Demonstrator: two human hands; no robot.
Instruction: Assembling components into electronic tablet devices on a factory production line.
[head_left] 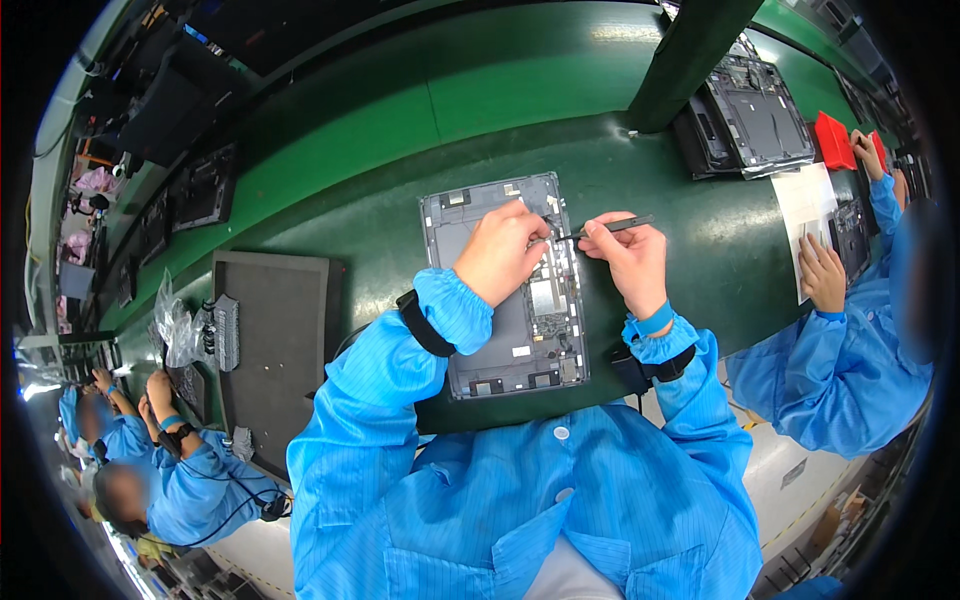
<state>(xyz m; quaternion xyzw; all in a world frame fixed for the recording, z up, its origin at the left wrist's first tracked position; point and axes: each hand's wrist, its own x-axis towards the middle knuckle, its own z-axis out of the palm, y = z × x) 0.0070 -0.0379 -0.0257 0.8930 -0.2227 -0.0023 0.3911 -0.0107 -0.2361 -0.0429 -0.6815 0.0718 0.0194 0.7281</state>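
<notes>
An opened tablet-like device (490,330) lies on the green bench in front of me, its circuit board and metal shields exposed along the right side. My left hand (500,255) rests over its upper part, fingers curled together near the board's upper right; whatever they hold, if anything, is hidden. My right hand (634,265) is at the device's right edge and grips dark tweezers (626,224). The tweezers' tips point left, close to my left fingertips and the upper part of the board.
A dark foam-lined tray (275,350) is at left, beside clear plastic bags (178,325). Stacked device housings (750,115) sit at the far right behind a green post (690,65), near a red bin (833,142). A co-worker (840,350) works at right; others sit at left.
</notes>
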